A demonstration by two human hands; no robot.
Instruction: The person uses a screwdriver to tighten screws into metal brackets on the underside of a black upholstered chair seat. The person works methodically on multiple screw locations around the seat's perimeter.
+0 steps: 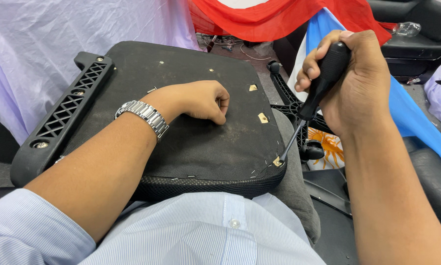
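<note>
While your left hand (203, 100) rests as a loose fist on the upturned seat cushion (181, 122), fingers curled and holding nothing visible, your right hand (353, 78) wraps tightly around the black handle of a screwdriver (314, 100). Its thin shaft slants down to the cushion's near right corner, where the tip meets a staple. The cushion lies across your lap, its black fabric underside dusty, staple-edged, with a lattice plastic bracket (66, 115) at left.
</note>
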